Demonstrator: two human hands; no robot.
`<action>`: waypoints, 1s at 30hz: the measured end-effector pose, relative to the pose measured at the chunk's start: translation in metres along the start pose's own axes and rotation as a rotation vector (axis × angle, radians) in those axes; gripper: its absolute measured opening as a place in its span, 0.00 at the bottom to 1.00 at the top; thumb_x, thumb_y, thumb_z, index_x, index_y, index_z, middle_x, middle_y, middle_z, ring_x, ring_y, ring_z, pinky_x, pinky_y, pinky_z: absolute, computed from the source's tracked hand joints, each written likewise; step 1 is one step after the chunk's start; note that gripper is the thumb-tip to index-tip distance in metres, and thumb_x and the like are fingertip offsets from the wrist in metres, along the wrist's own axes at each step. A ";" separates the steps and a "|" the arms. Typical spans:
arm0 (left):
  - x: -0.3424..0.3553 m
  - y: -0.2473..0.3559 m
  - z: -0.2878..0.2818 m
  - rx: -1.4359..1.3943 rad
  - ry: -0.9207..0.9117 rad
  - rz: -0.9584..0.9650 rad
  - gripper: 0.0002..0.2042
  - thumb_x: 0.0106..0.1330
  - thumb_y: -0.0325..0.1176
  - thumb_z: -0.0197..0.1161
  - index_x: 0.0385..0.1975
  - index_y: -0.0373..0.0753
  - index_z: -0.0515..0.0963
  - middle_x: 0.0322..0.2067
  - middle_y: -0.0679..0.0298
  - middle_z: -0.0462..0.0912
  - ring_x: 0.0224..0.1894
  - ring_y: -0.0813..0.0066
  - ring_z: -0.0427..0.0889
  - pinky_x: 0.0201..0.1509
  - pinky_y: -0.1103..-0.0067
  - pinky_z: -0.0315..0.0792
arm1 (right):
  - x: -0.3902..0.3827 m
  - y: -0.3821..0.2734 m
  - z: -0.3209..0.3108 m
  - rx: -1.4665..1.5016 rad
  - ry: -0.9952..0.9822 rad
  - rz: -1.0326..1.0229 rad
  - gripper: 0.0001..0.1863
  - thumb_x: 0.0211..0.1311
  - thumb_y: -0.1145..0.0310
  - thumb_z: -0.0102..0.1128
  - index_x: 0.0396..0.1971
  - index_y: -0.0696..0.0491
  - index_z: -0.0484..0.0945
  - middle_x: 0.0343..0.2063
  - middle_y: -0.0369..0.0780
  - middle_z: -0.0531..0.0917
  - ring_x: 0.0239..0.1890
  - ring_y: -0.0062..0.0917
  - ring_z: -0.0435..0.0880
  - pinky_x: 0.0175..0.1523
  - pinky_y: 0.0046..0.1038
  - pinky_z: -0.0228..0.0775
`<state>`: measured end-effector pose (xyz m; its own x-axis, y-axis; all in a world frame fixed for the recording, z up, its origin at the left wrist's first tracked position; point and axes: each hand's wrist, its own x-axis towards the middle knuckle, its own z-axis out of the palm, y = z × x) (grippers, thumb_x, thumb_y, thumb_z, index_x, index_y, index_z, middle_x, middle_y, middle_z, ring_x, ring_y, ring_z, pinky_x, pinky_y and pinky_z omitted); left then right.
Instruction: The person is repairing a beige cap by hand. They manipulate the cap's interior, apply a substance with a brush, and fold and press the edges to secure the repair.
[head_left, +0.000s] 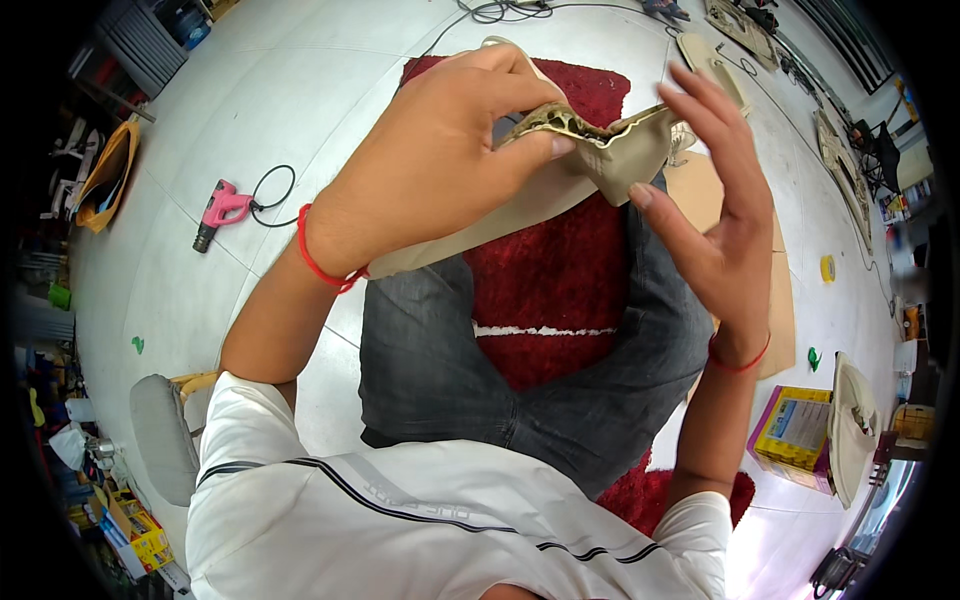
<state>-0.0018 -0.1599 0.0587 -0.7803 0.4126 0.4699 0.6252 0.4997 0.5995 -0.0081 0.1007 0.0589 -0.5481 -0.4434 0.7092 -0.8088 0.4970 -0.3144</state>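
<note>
My left hand [440, 150] grips a long beige panel [520, 205] wrapped in tan fabric, thumb and fingers pinching its folded edge, where rough backing shows. My right hand [715, 200] is at the panel's end, its thumb pressing the beige fabric flap [632, 150] while the fingers stand spread and upright. The panel slants over my lap, above my grey jeans [430, 350]. A red string band is on each wrist.
A dark red rug [545, 270] lies under me on the pale floor. A pink power tool [222, 210] with a black cord lies to the left. A cardboard sheet [782, 300], a yellow tape roll [827, 268], a yellow-purple box [795, 435] and more beige panels [850, 425] are on the right.
</note>
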 end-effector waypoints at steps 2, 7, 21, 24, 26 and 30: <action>0.007 0.001 0.004 0.205 0.042 0.081 0.09 0.68 0.28 0.66 0.45 0.33 0.84 0.36 0.62 0.81 0.36 0.72 0.78 0.44 0.78 0.74 | 0.012 0.012 -0.005 0.063 -0.092 -0.011 0.23 0.55 0.75 0.70 0.53 0.54 0.83 0.54 0.44 0.83 0.62 0.34 0.79 0.69 0.34 0.66; 0.023 -0.007 0.019 0.131 0.083 0.258 0.10 0.68 0.29 0.66 0.47 0.35 0.82 0.37 0.56 0.83 0.37 0.60 0.82 0.44 0.70 0.75 | 0.028 0.032 -0.012 0.227 -0.200 -0.037 0.16 0.57 0.75 0.69 0.48 0.57 0.85 0.49 0.42 0.85 0.54 0.31 0.83 0.64 0.32 0.70; 0.045 0.008 0.029 0.228 0.113 0.257 0.09 0.65 0.28 0.62 0.42 0.34 0.83 0.35 0.53 0.85 0.40 0.51 0.83 0.47 0.66 0.76 | 0.031 0.050 -0.028 0.304 -0.270 0.002 0.18 0.55 0.72 0.75 0.47 0.56 0.86 0.45 0.37 0.87 0.50 0.26 0.83 0.59 0.29 0.70; 0.046 0.008 0.021 0.155 0.032 0.256 0.10 0.63 0.27 0.62 0.42 0.34 0.83 0.37 0.52 0.86 0.41 0.50 0.84 0.47 0.65 0.77 | 0.032 0.055 -0.028 0.314 -0.290 0.005 0.17 0.56 0.73 0.75 0.46 0.56 0.86 0.44 0.37 0.87 0.49 0.26 0.83 0.57 0.28 0.70; 0.047 0.005 0.018 0.235 0.059 0.321 0.11 0.62 0.27 0.62 0.42 0.33 0.84 0.37 0.51 0.86 0.40 0.50 0.84 0.47 0.65 0.77 | 0.033 0.054 -0.026 0.321 -0.271 0.026 0.15 0.56 0.74 0.74 0.44 0.56 0.86 0.43 0.37 0.87 0.49 0.26 0.83 0.57 0.29 0.71; 0.050 0.021 0.013 0.331 0.013 0.285 0.12 0.60 0.26 0.63 0.43 0.32 0.83 0.35 0.49 0.86 0.39 0.48 0.85 0.46 0.64 0.77 | 0.035 0.042 -0.017 0.278 -0.192 -0.063 0.14 0.53 0.73 0.75 0.41 0.56 0.85 0.42 0.37 0.86 0.49 0.28 0.83 0.55 0.29 0.72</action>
<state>-0.0281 -0.1190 0.0864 -0.5750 0.5607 0.5958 0.7842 0.5853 0.2059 -0.0576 0.1189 0.0808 -0.5044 -0.6122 0.6089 -0.8548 0.2542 -0.4525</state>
